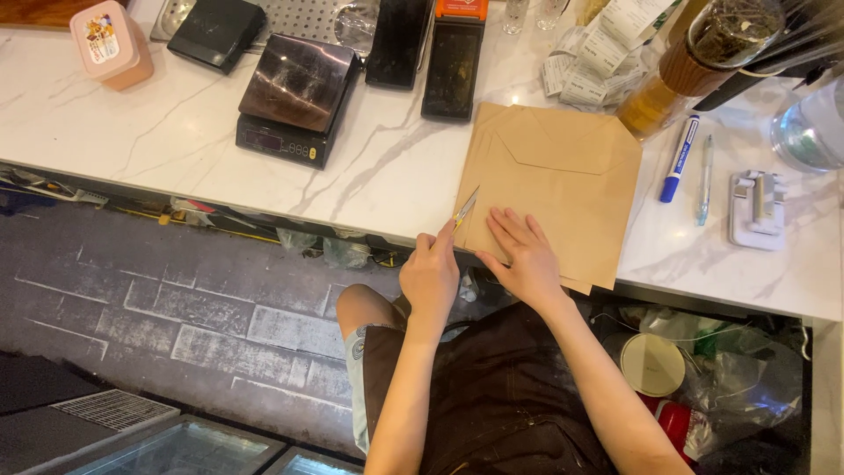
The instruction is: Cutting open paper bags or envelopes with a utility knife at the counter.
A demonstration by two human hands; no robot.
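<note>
While the right hand [526, 260] is lying flat with its fingers spread on the lower left part of the paper bags [554, 189], the left hand [430, 274] is closing its fingers around a small cutter [465, 209] and holding its blade against the left edge of the bags. The cutter is pointing up and away from the person, its tip lying on the brown paper. The bags are lying in a flat stack on the white marble counter [176, 132], their lower edge hanging a little over the counter's front rim. Right of the bags, a blue marker [680, 159] and a pen [704, 179] are lying side by side, with a small white metal holder [757, 209] just beyond them. A pile of receipts [598, 48] and a glass jar with a wooden lid [694, 66] are sitting behind the bags. To the left, a dark scale [294, 97] is standing well apart from the bags, and a pink box [110, 42] is sitting near the far left corner. The person is wearing a dark apron [501, 396].
</note>
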